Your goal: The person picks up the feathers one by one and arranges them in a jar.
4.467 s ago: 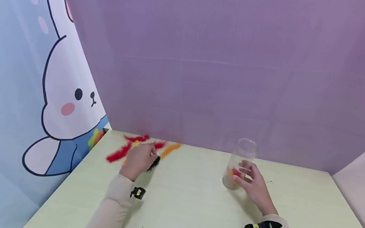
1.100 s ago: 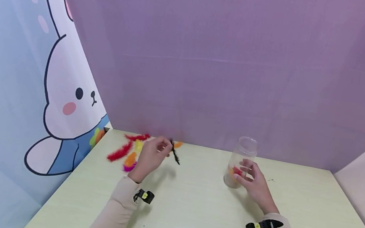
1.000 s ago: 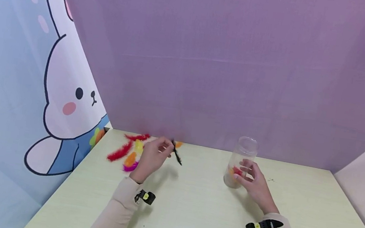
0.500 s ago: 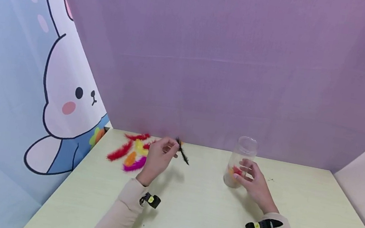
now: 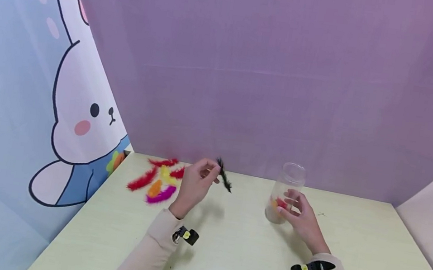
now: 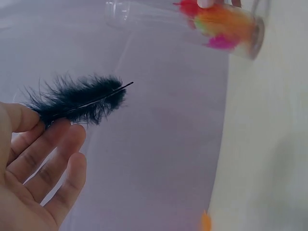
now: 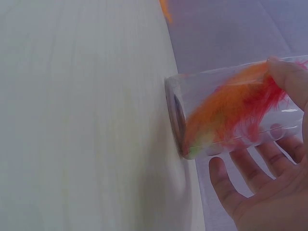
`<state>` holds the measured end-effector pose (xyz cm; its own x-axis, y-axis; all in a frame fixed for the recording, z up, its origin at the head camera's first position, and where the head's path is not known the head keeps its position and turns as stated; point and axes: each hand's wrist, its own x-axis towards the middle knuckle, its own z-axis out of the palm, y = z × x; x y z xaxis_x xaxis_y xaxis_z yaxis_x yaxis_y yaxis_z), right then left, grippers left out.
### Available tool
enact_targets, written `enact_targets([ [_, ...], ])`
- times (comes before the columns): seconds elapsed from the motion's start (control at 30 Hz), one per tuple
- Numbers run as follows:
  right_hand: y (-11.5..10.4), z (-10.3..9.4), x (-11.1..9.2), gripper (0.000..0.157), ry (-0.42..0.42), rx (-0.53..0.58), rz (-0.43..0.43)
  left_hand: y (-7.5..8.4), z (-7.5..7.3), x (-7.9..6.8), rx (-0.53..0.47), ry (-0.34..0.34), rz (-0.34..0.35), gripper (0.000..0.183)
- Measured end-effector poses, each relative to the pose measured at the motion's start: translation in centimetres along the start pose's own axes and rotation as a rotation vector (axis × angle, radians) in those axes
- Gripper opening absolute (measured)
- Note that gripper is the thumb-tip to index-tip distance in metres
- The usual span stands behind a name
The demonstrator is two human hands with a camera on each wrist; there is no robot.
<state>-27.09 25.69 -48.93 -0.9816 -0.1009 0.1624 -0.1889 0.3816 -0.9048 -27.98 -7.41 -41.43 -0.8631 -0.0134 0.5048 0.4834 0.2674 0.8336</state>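
Observation:
Between thumb and index finger, my left hand [image 5: 194, 186] pinches one end of a black feather [image 5: 225, 178] above the table. In the left wrist view the fluffy feather [image 6: 82, 102] points away from the fingertips, the other fingers loosely bent. My right hand [image 5: 304, 220] holds a clear jar [image 5: 290, 182] upright on the table by its lower part, thumb on one side and fingers on the other. Orange, red, yellow-green and magenta feathers lie inside; the orange feather [image 7: 231, 101] shows best in the right wrist view. The jar's top has no visible lid.
Loose feathers lie at the table's back left: a long red feather [image 5: 142, 179], a yellow feather [image 5: 167, 175], an orange feather [image 5: 154, 188] and a magenta feather [image 5: 161, 195] among them. A purple cloth [image 5: 249, 75] hangs along the back edge of the pale table [image 5: 226, 250].
My left hand has picked the black feather from the pile and carried it up and rightward, towards the jar. The right hand and the jar have stayed in place.

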Motion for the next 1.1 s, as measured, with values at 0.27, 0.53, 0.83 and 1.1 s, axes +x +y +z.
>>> enact_targets([
  [0.27, -0.1, 0.0, -0.1, 0.07, -0.005, -0.007, 0.009, 0.4, 0.6, 0.5, -0.043, -0.04, 0.06, 0.01],
  [0.53, 0.0, 0.0, -0.2, 0.068, -0.002, -0.008, 0.012, 1.3, 1.7, 1.2, -0.111, -0.029, 0.05, 0.012],
  [0.83, 0.0, 0.0, -0.2, 0.067, -0.002, -0.008, 0.003, 2.6, 2.9, 2.2, -0.143, -0.015, 0.062, 0.016],
  [1.1, 0.1, 0.1, -0.1, 0.072, 0.0, -0.031, -0.005, 3.7, 4.1, 3.1, -0.175, -0.012, 0.113, 0.016],
])
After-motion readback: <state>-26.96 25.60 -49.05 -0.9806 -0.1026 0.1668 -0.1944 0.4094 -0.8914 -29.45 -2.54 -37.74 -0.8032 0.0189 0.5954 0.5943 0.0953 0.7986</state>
